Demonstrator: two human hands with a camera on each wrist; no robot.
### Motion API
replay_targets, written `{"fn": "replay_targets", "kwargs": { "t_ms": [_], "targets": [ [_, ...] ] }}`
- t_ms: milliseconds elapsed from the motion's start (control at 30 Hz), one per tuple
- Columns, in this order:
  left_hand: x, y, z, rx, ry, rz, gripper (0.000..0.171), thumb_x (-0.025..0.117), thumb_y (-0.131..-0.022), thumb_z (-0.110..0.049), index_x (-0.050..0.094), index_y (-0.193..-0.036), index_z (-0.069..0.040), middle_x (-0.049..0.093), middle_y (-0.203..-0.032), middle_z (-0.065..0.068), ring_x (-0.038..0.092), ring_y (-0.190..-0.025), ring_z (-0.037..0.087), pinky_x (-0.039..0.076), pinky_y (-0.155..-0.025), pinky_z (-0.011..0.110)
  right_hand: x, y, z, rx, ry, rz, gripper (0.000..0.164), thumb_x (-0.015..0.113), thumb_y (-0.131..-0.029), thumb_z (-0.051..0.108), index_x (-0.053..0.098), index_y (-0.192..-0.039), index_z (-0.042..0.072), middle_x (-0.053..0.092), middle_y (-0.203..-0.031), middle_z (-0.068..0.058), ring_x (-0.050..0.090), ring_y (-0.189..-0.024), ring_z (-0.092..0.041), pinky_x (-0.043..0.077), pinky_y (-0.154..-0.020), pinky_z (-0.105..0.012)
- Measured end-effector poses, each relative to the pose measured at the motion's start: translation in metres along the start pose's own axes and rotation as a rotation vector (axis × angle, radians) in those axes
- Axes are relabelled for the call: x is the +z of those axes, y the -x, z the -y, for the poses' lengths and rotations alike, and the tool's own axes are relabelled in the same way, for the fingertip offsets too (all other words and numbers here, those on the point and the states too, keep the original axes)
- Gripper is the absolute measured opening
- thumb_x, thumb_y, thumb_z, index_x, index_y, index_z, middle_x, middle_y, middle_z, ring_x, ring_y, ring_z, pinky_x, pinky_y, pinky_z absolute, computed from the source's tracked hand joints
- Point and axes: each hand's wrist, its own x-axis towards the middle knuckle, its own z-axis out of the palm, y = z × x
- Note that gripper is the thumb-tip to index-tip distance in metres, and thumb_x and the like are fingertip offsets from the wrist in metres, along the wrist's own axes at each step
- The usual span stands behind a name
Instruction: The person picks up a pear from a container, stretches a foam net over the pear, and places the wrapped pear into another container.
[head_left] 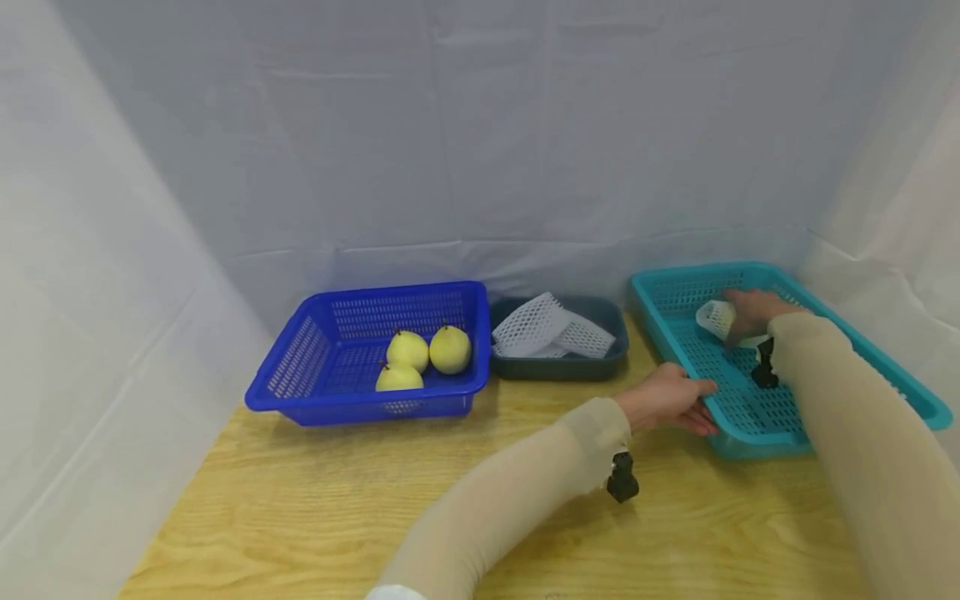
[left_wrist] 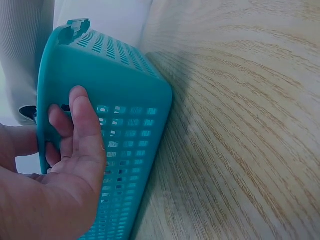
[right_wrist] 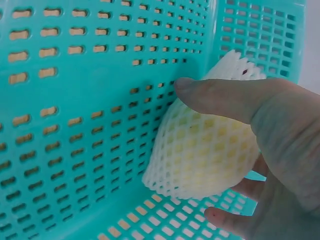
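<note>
At the right, my left hand (head_left: 671,398) grips the near left rim of a teal basket (head_left: 678,333). In the left wrist view its thumb goes over the rim (left_wrist: 44,95) while the fingers (left_wrist: 86,117) lie against the outer wall. Inside that basket my right hand (head_left: 753,312) holds a pear in a white foam net (right_wrist: 200,150). The right wrist view shows the thumb (right_wrist: 220,97) across the net and the other fingers partly hidden behind the fruit. The net's gathered end (right_wrist: 235,65) points up past the thumb.
Three bare yellow pears (head_left: 450,349) lie in a blue basket (head_left: 300,408) at the left. Between the baskets stands a dark grey tray (head_left: 558,368) with loose white foam nets (head_left: 532,327). All stand on a wooden table (head_left: 337,500), with white sheeting (head_left: 487,150) behind.
</note>
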Motion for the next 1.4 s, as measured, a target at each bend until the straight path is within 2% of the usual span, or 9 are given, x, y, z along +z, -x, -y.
{"fn": "replay_targets", "kwargs": {
  "t_ms": [200, 400, 633, 700, 867, 967, 1133, 1200, 1400],
  "targets": [
    [0.001, -0.004, 0.001, 0.013, -0.002, -0.003, 0.023, 0.058, -0.102, -0.016, 0.065, -0.092, 0.004, 0.066, -0.070, 0.022, 0.068, -0.098, 0.050, 0.053, -0.090, 0.057, -0.011, 0.006, 0.007, -0.052, 0.086, -0.029, 0.105, 0.085, -0.076, 0.033, 0.026, -0.150, -0.011, 0.032, -0.143, -0.048, 0.034, -0.124, -0.068, 0.038, -0.095, -0.075],
    [0.006, -0.007, 0.002, 0.008, -0.022, -0.021, 0.025, 0.060, -0.102, -0.017, 0.064, -0.089, 0.004, 0.066, -0.070, 0.024, 0.069, -0.095, 0.049, 0.055, -0.088, 0.055, -0.021, 0.027, 0.021, -0.110, 0.117, -0.057, 0.101, 0.085, -0.077, 0.036, 0.031, -0.152, -0.005, 0.028, -0.148, -0.043, 0.029, -0.128, -0.069, 0.033, -0.092, -0.082],
    [0.005, -0.007, 0.005, 0.010, -0.051, -0.033, 0.029, 0.060, -0.102, -0.018, 0.064, -0.084, 0.004, 0.064, -0.068, 0.019, 0.070, -0.093, 0.047, 0.055, -0.089, 0.055, -0.022, 0.045, 0.039, -0.267, 0.144, -0.109, 0.099, 0.085, -0.078, 0.041, 0.036, -0.151, -0.003, 0.032, -0.150, -0.040, 0.038, -0.127, -0.064, 0.043, -0.092, -0.072],
    [0.004, -0.009, 0.006, 0.016, -0.062, -0.037, 0.029, 0.060, -0.101, -0.019, 0.064, -0.083, 0.003, 0.063, -0.067, 0.017, 0.072, -0.087, 0.045, 0.055, -0.088, 0.055, -0.023, 0.053, 0.044, -0.306, 0.156, -0.128, 0.094, 0.083, -0.081, 0.040, 0.037, -0.151, -0.002, 0.035, -0.149, -0.039, 0.041, -0.127, -0.062, 0.044, -0.091, -0.070],
    [0.003, -0.008, 0.007, 0.031, -0.065, -0.073, 0.024, 0.064, -0.099, -0.019, 0.066, -0.084, -0.001, 0.062, -0.065, 0.015, 0.071, -0.067, 0.036, 0.056, -0.086, 0.055, -0.025, 0.078, 0.059, -0.351, 0.203, -0.207, 0.071, 0.076, -0.089, 0.035, 0.048, -0.147, 0.005, 0.048, -0.144, -0.032, 0.053, -0.122, -0.053, 0.048, -0.087, -0.066],
    [0.001, -0.005, 0.006, 0.032, -0.086, -0.097, 0.023, 0.067, -0.098, -0.022, 0.066, -0.083, -0.003, 0.064, -0.067, 0.014, 0.069, -0.062, 0.031, 0.058, -0.084, 0.054, -0.026, 0.092, 0.069, -0.386, 0.208, -0.260, 0.055, 0.073, -0.092, 0.029, 0.057, -0.140, 0.008, 0.058, -0.137, -0.025, 0.060, -0.116, -0.046, 0.051, -0.086, -0.062],
    [-0.005, 0.002, 0.005, 0.048, -0.163, -0.097, 0.032, 0.068, -0.097, -0.028, 0.066, -0.083, 0.000, 0.069, -0.078, 0.020, 0.073, -0.076, 0.037, 0.060, -0.080, 0.050, -0.023, 0.110, 0.082, -0.419, 0.199, -0.279, 0.046, 0.069, -0.095, 0.029, 0.062, -0.135, 0.009, 0.063, -0.133, -0.020, 0.064, -0.112, -0.040, 0.054, -0.083, -0.056],
    [-0.006, 0.003, 0.006, 0.054, -0.187, -0.097, 0.034, 0.068, -0.097, -0.032, 0.067, -0.085, 0.001, 0.069, -0.079, 0.020, 0.073, -0.081, 0.039, 0.060, -0.078, 0.049, -0.021, 0.117, 0.085, -0.429, 0.196, -0.286, 0.044, 0.070, -0.095, 0.029, 0.063, -0.133, 0.009, 0.065, -0.131, -0.018, 0.067, -0.106, -0.036, 0.056, -0.078, -0.052],
    [-0.009, 0.006, 0.014, 0.074, -0.180, -0.101, 0.037, 0.069, -0.094, -0.037, 0.068, -0.089, 0.000, 0.069, -0.075, 0.020, 0.071, -0.085, 0.042, 0.060, -0.079, 0.050, -0.012, 0.133, 0.093, -0.468, 0.193, -0.321, 0.041, 0.073, -0.093, 0.029, 0.066, -0.129, 0.011, 0.069, -0.125, -0.012, 0.071, -0.090, -0.023, 0.057, -0.066, -0.043]
  ]
}}
